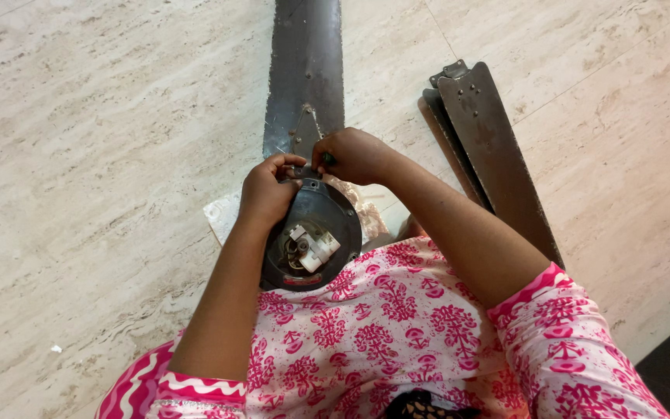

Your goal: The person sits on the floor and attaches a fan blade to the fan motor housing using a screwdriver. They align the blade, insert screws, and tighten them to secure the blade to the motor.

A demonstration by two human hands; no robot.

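A round, dark ceiling fan motor housing (pixel 313 233) rests against the person's lap, just above the hem of a pink and white patterned garment (pixel 397 326). Its open centre shows a small white plastic part (pixel 313 247) and wiring. One long dark fan blade (pixel 304 74) is joined to the housing's far edge and runs away across the floor toward the top of the view.

The left hand (pixel 267 194) wraps over the housing's upper left rim, fingers curled tight on the edge. The right hand (pixel 354 155) sits just beside it at the joint where blade meets housing, fingers pinched shut on something small and dark that the fingers hide; what it is cannot be told.

Under the housing, a crumpled pale sheet (pixel 222 217) pokes out at the left and right. To the right, well apart from the hands, two more dark fan blades (pixel 490 155) lie stacked at a slant, partly covered by the right forearm. All of it rests on a pale marble-look tiled floor (pixel 94 155).
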